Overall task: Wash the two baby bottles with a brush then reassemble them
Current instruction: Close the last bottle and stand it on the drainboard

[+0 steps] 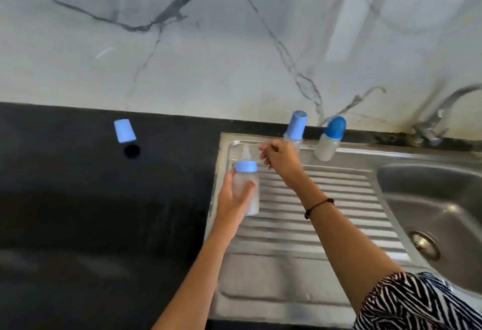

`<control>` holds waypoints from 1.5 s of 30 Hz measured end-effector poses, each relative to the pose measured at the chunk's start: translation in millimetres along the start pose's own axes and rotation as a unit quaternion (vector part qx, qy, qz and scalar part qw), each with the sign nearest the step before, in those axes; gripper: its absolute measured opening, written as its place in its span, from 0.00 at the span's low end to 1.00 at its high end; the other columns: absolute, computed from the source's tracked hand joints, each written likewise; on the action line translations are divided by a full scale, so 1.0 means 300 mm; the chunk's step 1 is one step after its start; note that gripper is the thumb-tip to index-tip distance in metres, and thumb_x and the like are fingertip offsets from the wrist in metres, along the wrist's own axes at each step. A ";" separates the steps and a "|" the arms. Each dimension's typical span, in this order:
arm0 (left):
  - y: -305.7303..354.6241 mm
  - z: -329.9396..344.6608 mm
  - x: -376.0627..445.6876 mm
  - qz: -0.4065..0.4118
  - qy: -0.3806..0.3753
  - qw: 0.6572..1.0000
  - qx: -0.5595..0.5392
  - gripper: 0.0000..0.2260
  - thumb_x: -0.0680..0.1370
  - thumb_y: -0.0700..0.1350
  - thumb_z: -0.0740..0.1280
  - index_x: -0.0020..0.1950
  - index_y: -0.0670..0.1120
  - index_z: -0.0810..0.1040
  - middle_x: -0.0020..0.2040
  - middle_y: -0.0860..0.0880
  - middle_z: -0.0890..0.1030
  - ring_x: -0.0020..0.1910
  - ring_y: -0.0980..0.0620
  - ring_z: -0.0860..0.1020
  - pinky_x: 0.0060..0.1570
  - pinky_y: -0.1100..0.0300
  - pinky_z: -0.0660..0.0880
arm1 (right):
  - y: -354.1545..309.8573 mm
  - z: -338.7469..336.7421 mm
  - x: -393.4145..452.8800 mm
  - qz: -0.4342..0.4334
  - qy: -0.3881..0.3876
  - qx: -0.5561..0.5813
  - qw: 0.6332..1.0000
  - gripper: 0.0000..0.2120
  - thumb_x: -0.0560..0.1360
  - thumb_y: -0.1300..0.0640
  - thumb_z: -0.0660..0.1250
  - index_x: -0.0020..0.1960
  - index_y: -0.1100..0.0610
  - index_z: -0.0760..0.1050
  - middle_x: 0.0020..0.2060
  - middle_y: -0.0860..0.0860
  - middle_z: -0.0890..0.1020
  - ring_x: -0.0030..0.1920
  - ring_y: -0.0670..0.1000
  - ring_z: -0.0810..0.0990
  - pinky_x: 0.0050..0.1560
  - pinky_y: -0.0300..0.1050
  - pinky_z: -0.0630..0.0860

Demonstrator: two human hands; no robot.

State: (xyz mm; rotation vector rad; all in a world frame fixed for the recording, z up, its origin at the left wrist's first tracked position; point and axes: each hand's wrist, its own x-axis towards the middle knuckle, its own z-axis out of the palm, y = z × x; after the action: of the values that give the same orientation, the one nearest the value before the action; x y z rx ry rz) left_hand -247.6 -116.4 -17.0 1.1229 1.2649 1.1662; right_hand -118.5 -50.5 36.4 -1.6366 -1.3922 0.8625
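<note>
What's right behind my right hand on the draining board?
Behind the right hand stands a baby bottle with a tall light-blue cap. Its cap and shoulder show; the hand covers most of its lower body, so its base on the draining board is hidden.

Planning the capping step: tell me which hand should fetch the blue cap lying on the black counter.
Probably the left. The blue cap lies to the left, but the left hand grips the bottle. The right hand, holding nothing visible, would have to cross over it.
</note>
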 end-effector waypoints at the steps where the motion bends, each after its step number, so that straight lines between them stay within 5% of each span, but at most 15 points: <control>1: 0.005 -0.020 0.018 0.003 0.003 1.000 0.002 0.23 0.73 0.53 0.70 0.66 0.53 0.69 0.55 0.51 0.78 0.52 0.53 0.79 0.52 0.55 0.78 | -0.041 0.034 0.036 -0.015 -0.016 -0.001 1.000 0.11 0.77 0.66 0.58 0.42 0.59 0.77 0.32 0.50 0.77 0.32 0.48 0.73 0.31 0.39 0.71; 7: 0.032 -0.045 0.091 0.016 -0.013 1.000 -0.017 0.16 0.75 0.48 0.70 0.59 0.57 0.68 0.53 0.52 0.77 0.51 0.55 0.79 0.46 0.62 0.77 | -0.121 0.077 0.099 -0.020 -0.087 0.000 0.996 0.19 0.80 0.49 0.58 0.44 0.62 0.79 0.37 0.51 0.80 0.36 0.48 0.75 0.40 0.42 0.73; 11: 0.045 -0.030 0.085 0.021 -0.027 0.999 0.001 0.25 0.70 0.57 0.70 0.64 0.55 0.68 0.54 0.51 0.78 0.52 0.52 0.79 0.51 0.54 0.79 | -0.090 0.059 0.082 -0.012 -0.078 0.033 0.996 0.15 0.80 0.58 0.58 0.38 0.57 0.76 0.33 0.50 0.78 0.36 0.49 0.75 0.40 0.43 0.74; 16: 0.101 -0.033 0.066 0.025 -0.014 1.000 -0.005 0.19 0.76 0.45 0.69 0.64 0.52 0.67 0.54 0.51 0.77 0.52 0.53 0.78 0.50 0.58 0.77 | -0.101 0.005 0.014 0.052 -0.110 0.089 0.989 0.10 0.78 0.65 0.59 0.42 0.60 0.78 0.35 0.53 0.81 0.33 0.49 0.79 0.36 0.40 0.78; 20: 0.119 -0.066 0.038 0.027 -0.033 0.999 -0.006 0.18 0.76 0.44 0.68 0.64 0.53 0.67 0.52 0.52 0.78 0.49 0.56 0.79 0.45 0.63 0.76 | -0.069 0.013 -0.013 0.111 -0.086 -0.117 0.983 0.09 0.77 0.63 0.60 0.48 0.65 0.78 0.42 0.58 0.80 0.43 0.56 0.79 0.41 0.44 0.77; 23: 0.128 -0.130 0.023 0.028 -0.050 0.998 -0.005 0.17 0.76 0.44 0.68 0.63 0.54 0.67 0.51 0.52 0.78 0.48 0.57 0.79 0.45 0.63 0.76 | -0.086 0.059 -0.033 0.066 -0.088 -0.128 0.986 0.09 0.77 0.66 0.58 0.43 0.63 0.76 0.35 0.56 0.77 0.35 0.52 0.76 0.32 0.39 0.74; 26: 0.134 -0.259 0.043 0.027 -0.049 0.998 -0.023 0.17 0.76 0.44 0.68 0.61 0.56 0.68 0.51 0.55 0.79 0.49 0.59 0.79 0.48 0.63 0.75 | -0.132 0.181 -0.019 0.020 -0.014 -0.230 0.973 0.10 0.75 0.64 0.58 0.46 0.63 0.78 0.41 0.57 0.80 0.43 0.56 0.78 0.44 0.46 0.75; 33: 0.182 -0.689 0.152 0.031 -0.038 0.998 0.025 0.21 0.76 0.48 0.67 0.66 0.57 0.65 0.53 0.60 0.74 0.52 0.61 0.75 0.47 0.65 0.73 | -0.388 0.607 0.028 -0.077 -0.074 -0.153 0.982 0.07 0.75 0.63 0.62 0.42 0.54 0.74 0.33 0.44 0.75 0.35 0.42 0.72 0.37 0.35 0.68; 35: 0.177 -0.829 0.191 0.013 -0.020 0.999 0.041 0.23 0.76 0.49 0.67 0.69 0.56 0.64 0.56 0.57 0.74 0.54 0.58 0.75 0.53 0.60 0.74 | -0.455 0.762 0.062 -0.086 -0.115 -0.156 0.977 0.06 0.77 0.60 0.62 0.43 0.55 0.75 0.38 0.47 0.78 0.40 0.46 0.76 0.39 0.40 0.72; 37: 0.172 -0.959 0.234 0.008 -0.010 0.998 0.058 0.25 0.76 0.49 0.67 0.71 0.55 0.63 0.61 0.53 0.74 0.58 0.55 0.75 0.59 0.54 0.74 | -0.514 0.909 0.113 -0.098 -0.154 -0.166 0.969 0.07 0.78 0.59 0.63 0.54 0.57 0.76 0.51 0.51 0.80 0.50 0.51 0.78 0.45 0.42 0.75; 40: 0.163 -1.093 0.288 0.015 -0.009 0.998 0.064 0.25 0.76 0.48 0.68 0.71 0.52 0.64 0.61 0.51 0.74 0.57 0.53 0.75 0.59 0.52 0.75 | -0.571 1.053 0.202 -0.170 -0.204 -0.254 0.930 0.21 0.77 0.59 0.64 0.69 0.52 0.69 0.66 0.52 0.72 0.65 0.51 0.71 0.60 0.39 0.67; 42: 0.150 -1.157 0.316 0.009 -0.010 0.997 0.071 0.25 0.76 0.48 0.68 0.71 0.52 0.63 0.59 0.51 0.75 0.56 0.53 0.76 0.57 0.53 0.75 | -0.595 1.132 0.245 -0.211 -0.230 -0.317 0.895 0.25 0.77 0.56 0.64 0.73 0.48 0.63 0.72 0.52 0.65 0.72 0.54 0.62 0.69 0.48 0.59; 45: 0.122 -1.217 0.352 0.001 -0.006 0.997 0.071 0.26 0.75 0.49 0.69 0.71 0.52 0.64 0.58 0.51 0.75 0.55 0.53 0.76 0.56 0.51 0.76 | -0.591 1.214 0.293 -0.263 -0.287 -0.477 0.788 0.28 0.79 0.50 0.61 0.75 0.45 0.54 0.76 0.50 0.54 0.75 0.54 0.52 0.74 0.54 0.50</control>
State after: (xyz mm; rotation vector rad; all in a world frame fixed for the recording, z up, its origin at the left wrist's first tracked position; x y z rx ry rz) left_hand -615.7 -18.1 7.2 1.2334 1.3555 1.0827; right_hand -504.2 101.3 33.2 -1.5006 -2.8840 0.2819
